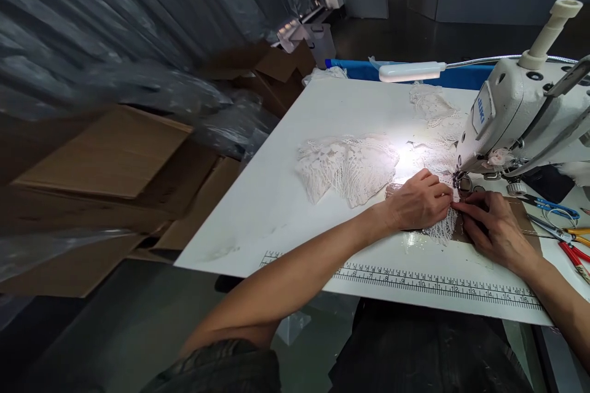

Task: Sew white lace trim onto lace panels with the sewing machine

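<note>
White fringed lace [441, 230] lies on the sewing machine's bed, running under the needle area. My left hand [421, 199] rests on it just left of the presser foot [458, 179], with its fingers curled and pressed together on the lace. From the right, my right hand [495, 227] meets it, thumb and forefinger pinched at the lace edge near the foot. The fingertips of both hands nearly touch. The sewing machine [502, 110] stands above my right hand. Left of my hands, a pile of fringed lace [348, 169] is spread on the white table [276, 215].
More lace [433, 101] lies behind the needle. A lamp [412, 72] shines on the work. Scissors with blue handles [555, 206] and red-handled snips [574, 261] lie at right. A printed ruler [415, 279] follows the front edge. Cardboard boxes [101, 147] stand at left.
</note>
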`<state>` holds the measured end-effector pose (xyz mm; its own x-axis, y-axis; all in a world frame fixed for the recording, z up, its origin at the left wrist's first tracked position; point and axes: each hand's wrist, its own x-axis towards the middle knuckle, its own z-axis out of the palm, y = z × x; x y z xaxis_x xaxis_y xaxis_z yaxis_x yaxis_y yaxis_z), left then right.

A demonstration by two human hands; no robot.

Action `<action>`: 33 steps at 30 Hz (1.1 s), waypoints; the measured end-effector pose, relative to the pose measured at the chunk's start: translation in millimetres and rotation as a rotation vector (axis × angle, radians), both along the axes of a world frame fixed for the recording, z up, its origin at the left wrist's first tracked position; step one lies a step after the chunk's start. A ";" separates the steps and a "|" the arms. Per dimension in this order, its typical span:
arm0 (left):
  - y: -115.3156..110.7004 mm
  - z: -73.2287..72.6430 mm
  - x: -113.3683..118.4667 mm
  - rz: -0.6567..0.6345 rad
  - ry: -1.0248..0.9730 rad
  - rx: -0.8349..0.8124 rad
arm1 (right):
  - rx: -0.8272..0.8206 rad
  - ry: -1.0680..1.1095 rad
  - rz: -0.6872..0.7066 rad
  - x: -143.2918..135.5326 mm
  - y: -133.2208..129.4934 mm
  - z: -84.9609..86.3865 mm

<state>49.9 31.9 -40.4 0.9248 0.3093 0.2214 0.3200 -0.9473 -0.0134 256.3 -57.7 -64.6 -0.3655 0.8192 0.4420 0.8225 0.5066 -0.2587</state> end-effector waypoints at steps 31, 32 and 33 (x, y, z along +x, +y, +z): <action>-3.5 -16.1 4.2 0.219 -0.092 0.123 | 0.022 -0.220 -0.160 -7.9 8.0 4.2; -4.0 -17.4 4.8 0.222 -0.105 0.122 | 0.014 -0.213 -0.159 -7.6 6.9 4.1; -4.0 -18.5 5.2 0.221 -0.127 0.118 | 0.001 -0.212 -0.164 -7.3 5.7 4.4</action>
<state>55.2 27.9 -58.8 0.8001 0.4658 0.3780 0.5250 -0.8485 -0.0657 249.1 -52.0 -60.2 -0.3120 0.8747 0.3710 0.9295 0.3619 -0.0716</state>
